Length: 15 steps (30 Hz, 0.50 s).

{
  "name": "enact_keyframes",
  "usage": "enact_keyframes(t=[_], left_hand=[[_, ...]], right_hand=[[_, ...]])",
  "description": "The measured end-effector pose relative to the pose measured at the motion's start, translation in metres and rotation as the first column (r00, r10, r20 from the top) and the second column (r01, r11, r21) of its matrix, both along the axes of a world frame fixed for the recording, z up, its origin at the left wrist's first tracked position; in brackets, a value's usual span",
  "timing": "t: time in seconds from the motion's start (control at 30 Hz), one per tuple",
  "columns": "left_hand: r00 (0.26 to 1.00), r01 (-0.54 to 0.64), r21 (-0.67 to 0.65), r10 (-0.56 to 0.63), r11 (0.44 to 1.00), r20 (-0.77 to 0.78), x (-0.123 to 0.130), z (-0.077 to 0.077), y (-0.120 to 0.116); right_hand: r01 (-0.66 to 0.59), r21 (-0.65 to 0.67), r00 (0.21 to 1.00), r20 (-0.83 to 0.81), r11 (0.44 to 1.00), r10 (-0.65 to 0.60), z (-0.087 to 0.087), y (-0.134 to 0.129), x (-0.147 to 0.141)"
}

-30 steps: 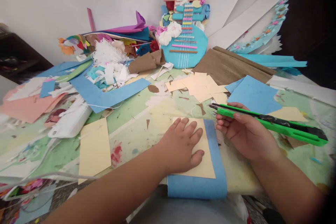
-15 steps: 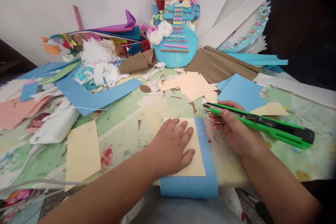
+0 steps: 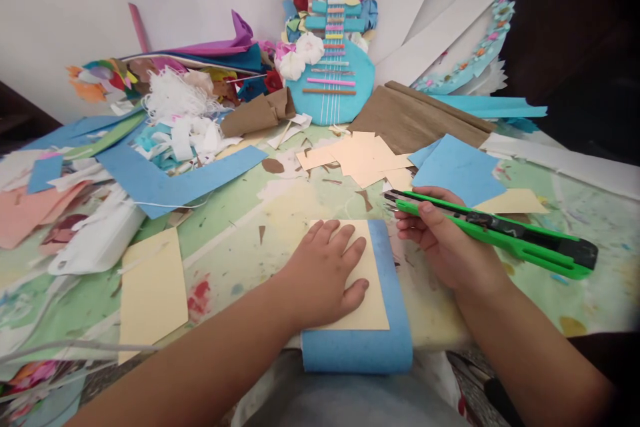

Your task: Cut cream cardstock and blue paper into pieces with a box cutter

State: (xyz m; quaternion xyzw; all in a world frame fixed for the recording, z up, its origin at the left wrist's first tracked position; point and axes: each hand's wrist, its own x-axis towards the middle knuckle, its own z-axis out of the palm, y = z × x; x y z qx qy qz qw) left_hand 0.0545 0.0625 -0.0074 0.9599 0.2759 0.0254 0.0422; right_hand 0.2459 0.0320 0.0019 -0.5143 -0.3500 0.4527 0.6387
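Observation:
My left hand lies flat with spread fingers on a cream sheet of paper. Under that sheet is a larger blue sheet, which shows along the right side and curls down over the table's front edge. To the right, my right hand is closed around a green and black utility knife. Its tip points left, above the table and just beyond the blue sheet's upper right corner. My right hand is apart from both sheets.
Cream paper scraps and a blue piece lie ahead. A blue L-shaped offcut, a white power strip and another cream sheet are on the left. A turquoise paper guitar leans on the wall.
The view has shifted slightly, so everything sits a little differently in the picture. My left hand stays on the cream sheet, and my right hand keeps hold of the utility knife.

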Motion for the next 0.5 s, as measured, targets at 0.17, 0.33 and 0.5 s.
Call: enact_keyframes(t=[0.17,0.33,0.5], left_hand=[[1.0,0.0,-0.002,0.0,1.0,0.008,0.0006,0.0002,-0.0005],[1.0,-0.009,0.011,0.008,1.0,0.025,0.0008,-0.0005,-0.0004],[0.999,-0.009,0.009,0.009,1.0,0.034,-0.0006,-0.0006,-0.0009]], right_hand=[[-0.012,-0.013,1.0,0.023,1.0,0.012,0.0004,-0.0005,0.0001],[0.008,-0.047,0.994,0.11,0.999,-0.003,0.0026,-0.0028,0.0],[-0.046,-0.065,0.992,0.113,0.997,0.053,0.0006,-0.003,0.0001]])
